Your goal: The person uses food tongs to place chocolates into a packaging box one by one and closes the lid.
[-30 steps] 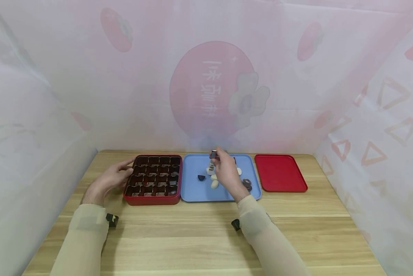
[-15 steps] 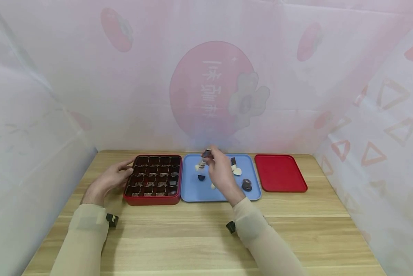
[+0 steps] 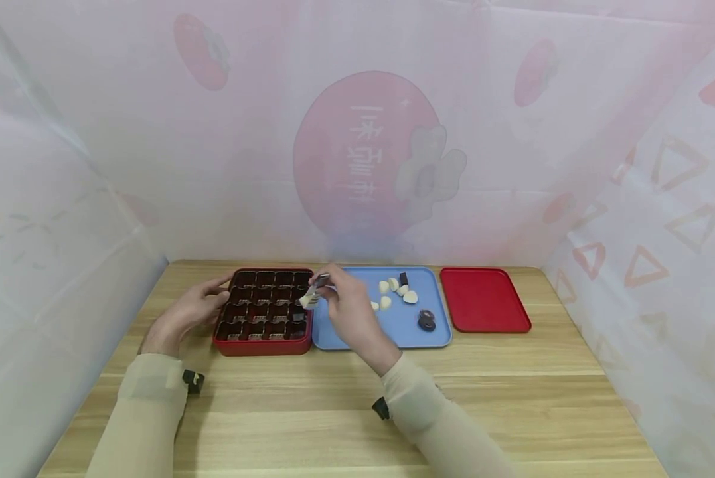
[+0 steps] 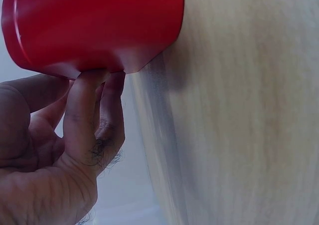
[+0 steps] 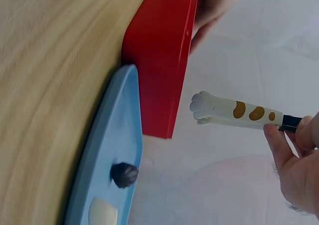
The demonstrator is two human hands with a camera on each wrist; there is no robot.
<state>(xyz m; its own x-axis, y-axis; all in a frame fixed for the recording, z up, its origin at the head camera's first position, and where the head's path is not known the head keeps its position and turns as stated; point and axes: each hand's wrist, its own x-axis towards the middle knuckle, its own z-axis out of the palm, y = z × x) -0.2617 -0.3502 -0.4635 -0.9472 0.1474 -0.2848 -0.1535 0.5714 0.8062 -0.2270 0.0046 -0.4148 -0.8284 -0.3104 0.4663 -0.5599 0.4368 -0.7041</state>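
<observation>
My right hand (image 3: 352,313) grips the dark handle end of cat-paw tongs (image 5: 249,111), white with brown spots. Their pale paw tips are over the right edge of a red box (image 3: 261,347), close to its right column. I cannot tell whether a piece sits between the tips. Inside the box is a dark divided insert (image 3: 259,292), with dark pieces in its right column. At the box's left side, my left hand (image 3: 191,309) rests its fingertips against the red wall, as the left wrist view also shows.
Right of the box is a blue tray (image 3: 399,337) with several white chocolates (image 3: 410,297), a dark bar (image 3: 403,279) and round dark pieces (image 3: 426,322). A dark chocolate (image 5: 124,175) lies nearer the box. Farther right is a red lid (image 3: 485,302).
My right hand has carried the tongs left from over the blue tray to the box's right edge, uncovering white chocolates on the tray. The left hand stays where it was.
</observation>
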